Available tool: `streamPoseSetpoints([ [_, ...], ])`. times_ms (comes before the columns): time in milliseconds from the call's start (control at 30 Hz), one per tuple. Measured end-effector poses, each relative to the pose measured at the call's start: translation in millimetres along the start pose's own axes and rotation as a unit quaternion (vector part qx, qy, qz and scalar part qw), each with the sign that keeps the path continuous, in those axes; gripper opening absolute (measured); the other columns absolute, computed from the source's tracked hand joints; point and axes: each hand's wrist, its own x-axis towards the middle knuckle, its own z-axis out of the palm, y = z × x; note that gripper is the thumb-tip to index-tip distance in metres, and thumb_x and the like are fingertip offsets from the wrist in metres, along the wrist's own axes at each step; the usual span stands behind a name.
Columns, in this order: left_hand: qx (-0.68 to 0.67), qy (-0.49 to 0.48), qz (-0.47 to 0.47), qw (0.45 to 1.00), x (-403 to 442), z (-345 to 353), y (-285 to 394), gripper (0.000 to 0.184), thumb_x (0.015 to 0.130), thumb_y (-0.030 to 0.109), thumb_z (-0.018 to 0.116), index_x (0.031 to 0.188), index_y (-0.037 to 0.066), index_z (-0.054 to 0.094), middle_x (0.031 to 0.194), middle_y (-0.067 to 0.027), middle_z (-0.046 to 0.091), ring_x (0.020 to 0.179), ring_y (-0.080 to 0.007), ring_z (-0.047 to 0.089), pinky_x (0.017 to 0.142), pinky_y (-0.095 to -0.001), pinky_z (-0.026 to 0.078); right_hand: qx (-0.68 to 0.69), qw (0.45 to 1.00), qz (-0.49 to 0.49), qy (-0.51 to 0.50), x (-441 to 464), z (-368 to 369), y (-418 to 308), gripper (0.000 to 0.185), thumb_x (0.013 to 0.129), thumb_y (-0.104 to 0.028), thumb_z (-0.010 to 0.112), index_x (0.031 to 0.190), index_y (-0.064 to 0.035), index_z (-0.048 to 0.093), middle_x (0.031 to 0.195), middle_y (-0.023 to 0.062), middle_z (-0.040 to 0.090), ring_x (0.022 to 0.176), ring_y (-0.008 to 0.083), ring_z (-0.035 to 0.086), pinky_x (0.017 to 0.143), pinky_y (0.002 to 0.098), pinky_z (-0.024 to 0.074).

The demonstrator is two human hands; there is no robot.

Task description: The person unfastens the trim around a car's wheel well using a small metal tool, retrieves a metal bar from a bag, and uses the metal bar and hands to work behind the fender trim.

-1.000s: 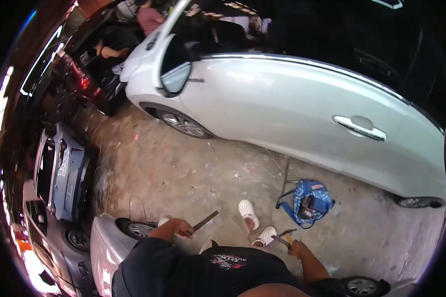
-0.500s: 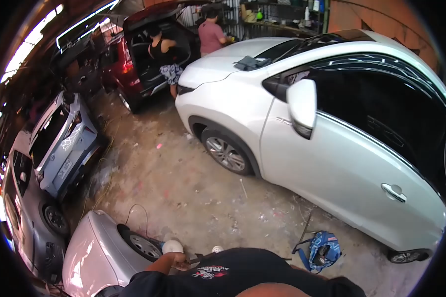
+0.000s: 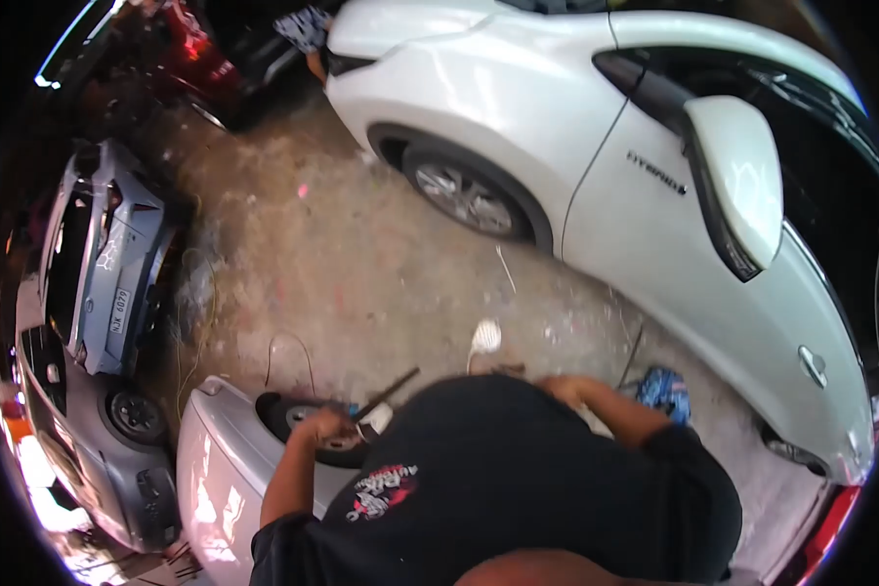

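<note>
My left hand is closed round a dark, flat bar, which slants up and to the right beside the wheel of the light car at the lower left. My right hand is at the front edge of my black shirt. Its fingers are mostly hidden, and what it holds cannot be made out. One white shoe shows on the floor beyond the shirt, with part of another near the bar.
A white car with a large side mirror stands ahead and right. The blue patterned bag lies on the floor near it. More cars line the left side, and a thin cable runs over the concrete floor.
The view has swung down from the garage's far end. Both people at the back have mostly left the frame. My right arm, out of sight half a second ago, shows again, nearer the shirt than at first.
</note>
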Motion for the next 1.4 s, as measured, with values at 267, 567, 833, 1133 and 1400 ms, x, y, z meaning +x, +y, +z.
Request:
streamPoseSetpoints([
  [267,-0.261,0.000,-0.256,0.931,4.7,-115.0,15.6,0.037,0.086,-0.005,0.067,0.122,-0.005,0.060,0.094,-0.0131,0.070,0.076,-0.0221,0.073,0.062,-0.0326,0.062,0.061,0.972,0.228,-0.012,112.0,-109.6,-63.2,0.021,0.073,-0.017,0.076,0.087,-0.0023,0.071,0.072,0.0078,0.065,0.063,0.0210,0.062,0.054,0.0403,0.0503],
  [567,-0.053,-0.081,-0.174,0.980,134.9,-267.3,-87.2,0.024,0.083,0.015,0.070,0.101,-0.001,0.073,0.070,-0.0093,0.065,0.050,-0.0153,0.054,0.042,-0.0316,0.036,0.096,0.912,0.380,0.120,175.6,-121.1,-90.4,0.021,0.075,-0.014,0.075,0.083,0.0051,0.070,0.078,0.0170,0.069,0.065,0.0278,0.067,0.058,0.0413,0.0574],
  [833,0.193,-0.133,-0.006,0.972,244.5,-373.6,-220.0,0.023,0.080,0.024,0.077,0.090,0.003,0.076,0.076,-0.0131,0.073,0.069,-0.0210,0.070,0.059,-0.0360,0.052,0.218,0.858,0.421,0.197,216.5,-73.9,-128.9,0.025,0.073,-0.015,0.075,0.080,0.0093,0.071,0.075,0.0192,0.072,0.064,0.0296,0.071,0.054,0.0420,0.0549],
  [1133,0.408,-0.026,0.052,0.911,208.1,-451.2,-141.2,0.047,0.093,0.046,0.059,0.085,0.001,0.073,0.091,-0.0262,0.073,0.090,-0.0451,0.072,0.080,-0.0535,0.057,0.158,0.881,0.385,0.223,275.0,-67.8,-91.8,0.026,0.069,-0.018,0.076,0.080,0.0056,0.073,0.079,0.0220,0.074,0.072,0.0323,0.074,0.067,0.0429,0.0580],
  [1400,0.514,0.120,-0.184,0.829,214.1,-502.9,59.6,0.047,0.099,0.049,0.059,0.112,0.004,0.063,0.102,-0.0243,0.074,0.098,-0.0412,0.073,0.086,-0.0521,0.057,0.156,0.857,0.444,0.208,314.5,-142.6,7.4,0.030,0.073,-0.012,0.077,0.100,0.0009,0.078,0.102,0.0197,0.077,0.095,0.0336,0.076,0.078,0.0453,0.0602],
])
